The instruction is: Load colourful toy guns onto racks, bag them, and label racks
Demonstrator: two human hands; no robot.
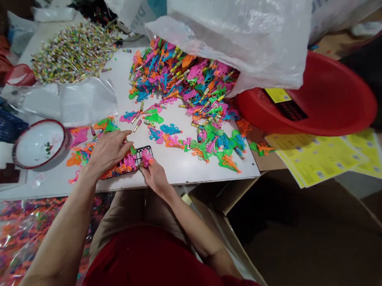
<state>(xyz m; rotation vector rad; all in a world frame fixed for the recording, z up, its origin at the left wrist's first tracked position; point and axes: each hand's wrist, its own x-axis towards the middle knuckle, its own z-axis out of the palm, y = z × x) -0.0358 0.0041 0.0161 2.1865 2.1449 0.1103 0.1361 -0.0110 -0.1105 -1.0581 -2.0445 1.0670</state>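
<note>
A black plastic grid tray [146, 151] lies near the front edge of the white table [182, 164], holding several pink and orange plastic toys. My left hand [108, 151] lies flat over the toys in the tray, fingers spread. My right hand [152, 172] pinches a pink toy [145, 158] at the tray's right end. A big heap of colourful plastic toy guns [188, 82] spills from a clear plastic bag [243, 35] further back on the table.
A pile of small wrapped sticks [75, 53] lies at the back left. A white bowl [39, 143] stands at the left, a red basin [315, 99] at the right, yellow label sheets [324, 156] beside it, and an open cardboard box [309, 235] below.
</note>
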